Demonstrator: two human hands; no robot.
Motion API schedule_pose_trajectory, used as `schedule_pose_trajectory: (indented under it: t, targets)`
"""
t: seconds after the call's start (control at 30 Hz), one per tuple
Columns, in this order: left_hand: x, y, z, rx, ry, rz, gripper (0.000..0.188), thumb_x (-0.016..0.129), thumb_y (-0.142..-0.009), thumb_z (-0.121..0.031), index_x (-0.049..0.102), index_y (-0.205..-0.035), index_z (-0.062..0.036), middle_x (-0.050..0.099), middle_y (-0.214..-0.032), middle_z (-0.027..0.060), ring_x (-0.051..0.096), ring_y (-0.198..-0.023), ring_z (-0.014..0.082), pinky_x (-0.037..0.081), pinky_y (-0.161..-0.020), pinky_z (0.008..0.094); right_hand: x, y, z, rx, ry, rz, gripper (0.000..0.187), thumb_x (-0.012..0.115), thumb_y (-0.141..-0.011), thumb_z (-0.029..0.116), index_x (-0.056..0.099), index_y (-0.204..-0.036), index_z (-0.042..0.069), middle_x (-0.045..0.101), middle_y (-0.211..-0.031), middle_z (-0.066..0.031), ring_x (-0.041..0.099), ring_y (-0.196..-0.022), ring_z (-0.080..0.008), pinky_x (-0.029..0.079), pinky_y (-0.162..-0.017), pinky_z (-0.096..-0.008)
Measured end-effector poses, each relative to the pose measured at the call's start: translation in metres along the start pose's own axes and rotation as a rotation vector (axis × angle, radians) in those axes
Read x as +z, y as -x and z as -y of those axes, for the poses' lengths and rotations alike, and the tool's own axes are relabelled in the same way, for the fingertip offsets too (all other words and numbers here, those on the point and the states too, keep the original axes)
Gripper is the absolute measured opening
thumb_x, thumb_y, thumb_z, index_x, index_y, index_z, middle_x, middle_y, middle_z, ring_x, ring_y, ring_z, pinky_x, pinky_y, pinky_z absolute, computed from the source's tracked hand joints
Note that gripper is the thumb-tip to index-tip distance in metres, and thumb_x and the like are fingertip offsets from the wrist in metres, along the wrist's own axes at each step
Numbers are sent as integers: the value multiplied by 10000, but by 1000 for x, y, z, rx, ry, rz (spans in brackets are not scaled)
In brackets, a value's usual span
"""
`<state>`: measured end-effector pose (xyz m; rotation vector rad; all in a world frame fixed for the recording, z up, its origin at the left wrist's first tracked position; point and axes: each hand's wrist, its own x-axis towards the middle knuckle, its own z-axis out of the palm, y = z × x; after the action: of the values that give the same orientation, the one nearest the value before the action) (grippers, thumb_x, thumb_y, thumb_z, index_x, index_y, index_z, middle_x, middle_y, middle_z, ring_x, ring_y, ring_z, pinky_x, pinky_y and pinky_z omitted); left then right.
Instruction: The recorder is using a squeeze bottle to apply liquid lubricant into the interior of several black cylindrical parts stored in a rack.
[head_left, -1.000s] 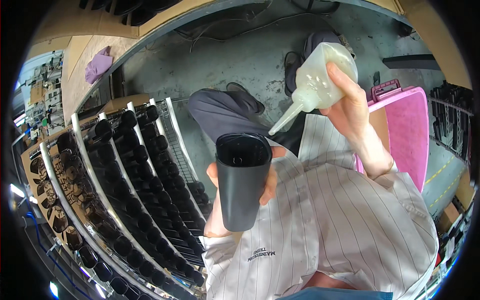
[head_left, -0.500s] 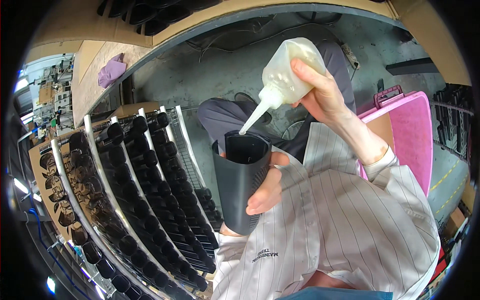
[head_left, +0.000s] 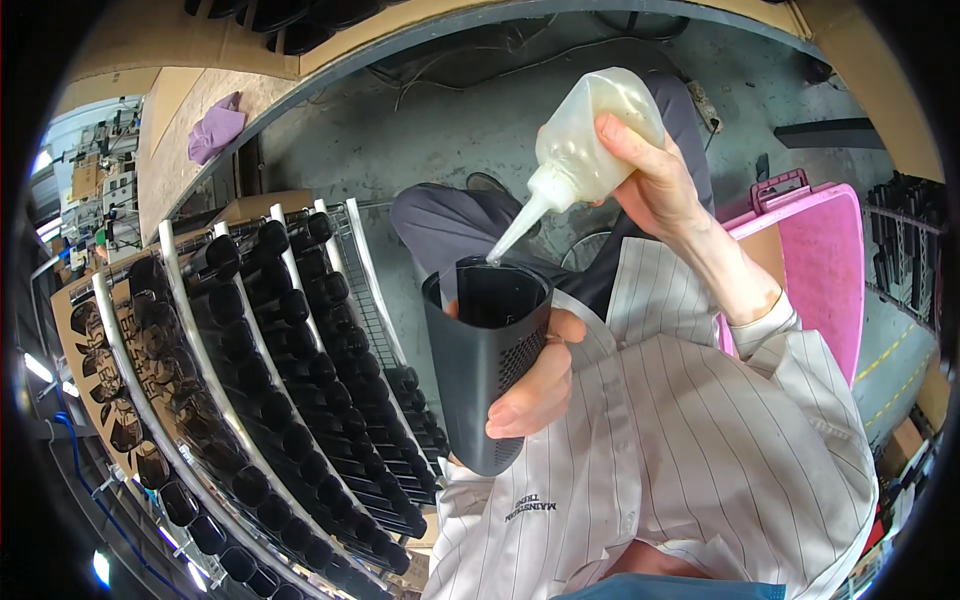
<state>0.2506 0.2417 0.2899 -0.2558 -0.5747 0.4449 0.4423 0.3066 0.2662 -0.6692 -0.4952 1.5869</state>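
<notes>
My left hand (head_left: 545,385) is wrapped around a hollow black plastic housing (head_left: 470,385), open at the top, with a patch of small holes on its side. Its open end faces up and away from me. My right hand (head_left: 660,175) grips a translucent squeeze bottle (head_left: 595,130), tipped downward and partly filled with something pale. The bottle's tapered nozzle (head_left: 520,228) points down at the far rim of the housing. Its tip is at that rim; whether it touches, I cannot tell.
At the left stands a rack (head_left: 205,350) with white rails, filled with rows of black plastic parts. A pink bin (head_left: 825,270) sits at the right. Along the far side runs a curved table edge (head_left: 430,35), with a purple cloth (head_left: 215,130) on the tabletop.
The housing has turned a little, so more of its holed patch shows. The bottle and nozzle tip have shifted slightly right along the rim. Both hands keep their hold.
</notes>
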Motion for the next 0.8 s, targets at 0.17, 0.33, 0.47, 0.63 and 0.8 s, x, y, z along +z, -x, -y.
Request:
schedule_pose_trajectory:
  t: [0.17,0.33,0.47,0.63,0.8]
  targets:
    - [3,2,-4,-20,-20,-8,808,513,-1008,-461,197,-1532,67,682,-872,179,631,-613,211,545,-482,241,-6,4,4,-64,47,-29,395,681,-916,176,542,-1254,26,610,-1061,-109,626,-818,-190,497,-517,-262]
    - [-6,14,-22,-121,-79,40,848,559,-979,-474,181,-1556,18,656,-996,188,629,-745,228,529,-608,299,-5,11,11,-96,82,-33,401,683,-910,174,547,-1253,19,620,-1050,-111,628,-795,-185,487,-491,-260]
    - [-7,23,-30,-143,-127,-44,894,633,-931,-472,198,-1572,-26,636,-1139,196,632,-892,245,523,-751,352,-17,22,23,-79,110,-84,410,685,-905,182,552,-1254,12,631,-1037,-115,629,-790,-177,473,-472,-257]
    - [39,32,-11,294,-613,-680,913,701,-866,-447,279,-1545,-5,642,-1088,196,637,-859,253,522,-715,352,-3,29,32,224,-143,-419,449,658,-912,249,538,-1262,-6,646,-1014,-119,618,-696,-146,402,-439,-228]
    - [53,31,-32,291,-1423,-948,904,712,-814,-475,376,-1492,20,649,-951,178,626,-750,271,518,-658,357,-52,45,33,429,-744,223,467,595,-933,237,475,-1310,-11,644,-1057,-139,572,-577,-144,374,-443,-222]
